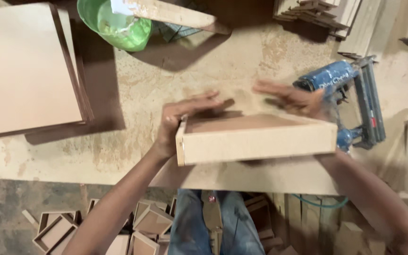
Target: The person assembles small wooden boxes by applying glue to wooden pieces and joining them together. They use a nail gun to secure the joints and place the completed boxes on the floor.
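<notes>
Shallow box (256, 139) of pale fibreboard, open top, brownish floor; left hand (178, 120) grips its left end, fingers curled over rim; right hand (293, 99), fingers spread, holds far right corner; above dusty desk (166, 85).

Bare forearms, no sleeves — blue jeans (223, 226), worn and dusty.

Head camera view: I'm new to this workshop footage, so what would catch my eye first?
In the centre, a shallow wooden box frame is held over the dusty workbench, the left hand on its left end and the right hand at its far right corner. Just right of it lies a blue nail gun. A green bucket sits at the top left.
</notes>
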Demonstrator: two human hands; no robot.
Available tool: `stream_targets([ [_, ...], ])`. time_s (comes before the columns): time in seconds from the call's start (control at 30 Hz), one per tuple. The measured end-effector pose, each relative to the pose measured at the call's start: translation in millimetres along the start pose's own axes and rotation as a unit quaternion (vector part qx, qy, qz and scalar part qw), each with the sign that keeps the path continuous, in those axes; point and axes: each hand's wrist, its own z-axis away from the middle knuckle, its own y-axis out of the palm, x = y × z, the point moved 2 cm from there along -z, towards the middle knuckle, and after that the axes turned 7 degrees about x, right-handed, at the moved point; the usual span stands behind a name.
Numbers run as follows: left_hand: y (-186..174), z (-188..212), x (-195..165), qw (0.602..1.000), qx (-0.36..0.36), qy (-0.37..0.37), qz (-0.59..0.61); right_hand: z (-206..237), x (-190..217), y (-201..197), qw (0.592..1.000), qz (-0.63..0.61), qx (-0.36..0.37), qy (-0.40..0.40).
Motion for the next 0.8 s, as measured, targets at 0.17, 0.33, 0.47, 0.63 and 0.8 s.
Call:
stream_targets([
  [0.17, 0.7, -5.2, -103.3, 0.982, -0.052, -0.011, -0.18, 27.6, 126.1, -18.9, 0.938, 0.303, -0.061, -0.157],
  [0.33, 45.4, -18.1, -220.5, 0.847, -0.054, -0.028, -0.528, 50.9, 238.7, 20.8, 0.824, 0.512, -0.108, -0.217],
  [0.47, 67.3, -15.9, -288.2, 0.787, -0.108, -0.015, -0.607, 59.0, 264.1, 66.8, 0.803, 0.55, -0.155, -0.169],
  [0.63, 75.1, -36.0, -278.7, 0.791, -0.107, -0.071, -0.598, 65.2, 265.4, 90.2, 0.807, 0.538, -0.21, -0.123],
  [0.8, 68.0, -36.3, -247.2, 0.787, -0.097, -0.117, -0.598, 57.3, 252.5, 78.9, 0.802, 0.559, -0.181, -0.112],
])
